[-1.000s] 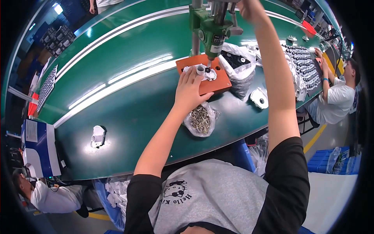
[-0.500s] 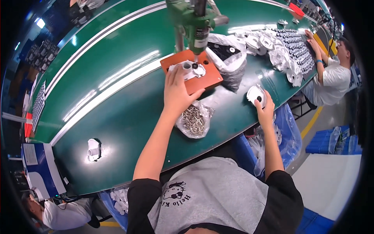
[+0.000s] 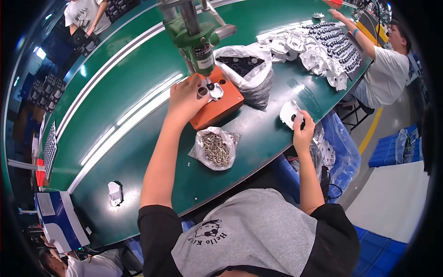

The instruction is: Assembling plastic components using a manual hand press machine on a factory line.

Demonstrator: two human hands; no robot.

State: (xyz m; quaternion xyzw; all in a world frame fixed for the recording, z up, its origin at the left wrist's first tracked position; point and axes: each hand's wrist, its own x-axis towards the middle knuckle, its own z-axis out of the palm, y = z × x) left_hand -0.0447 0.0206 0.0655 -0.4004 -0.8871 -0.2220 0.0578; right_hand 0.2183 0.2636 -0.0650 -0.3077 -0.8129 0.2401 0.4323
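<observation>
In the head view, the right hand (image 3: 303, 131) is busy in a new spot. A second ago it was up high by the green press (image 3: 198, 51). Half a second ago it was down at the loose white part (image 3: 287, 113) near the table's front edge. Now its thumb and fingers pinch the near edge of that part. I cannot tell if the part is off the table (image 3: 258, 138) or just tipped up.

The left hand (image 3: 183, 99) has changed less. It stays at the orange block (image 3: 224, 108), but its fingers look more bent now. They close around the white part with the tube (image 3: 216, 93), which sits over the block under the press tip. I cannot see if it is lifted at all. So each hand now has its own part, and no hand is on the press.

The two hands are well apart. The left arm reaches forward, with the palm down. The right arm is bent more and stays low. Between them lies the bag of small metal pins (image 3: 215, 150).
</observation>
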